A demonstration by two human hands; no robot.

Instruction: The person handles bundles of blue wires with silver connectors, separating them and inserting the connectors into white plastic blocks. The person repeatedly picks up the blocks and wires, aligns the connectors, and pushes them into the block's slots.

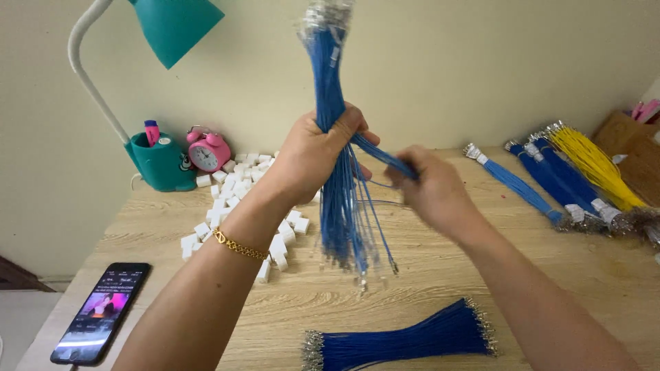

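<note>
My left hand [317, 149] grips the middle of a thick bundle of blue wires [338, 199], held upright above the wooden table [426, 275]. Metal terminals show at both ends of the bundle. My right hand [430, 189] pinches a few blue strands pulled sideways out of that bundle. A gold bracelet [239, 246] sits on my left wrist. A second blue wire bundle [405, 338] lies flat on the table near the front edge, below my hands.
A heap of small white connector housings [237, 206] lies left of my hands. Bundles of blue wires [543, 182] and yellow wires [595, 165] lie at the right. A teal desk lamp [161, 154], a pink alarm clock [208, 151] and a lit phone [103, 312] are at the left.
</note>
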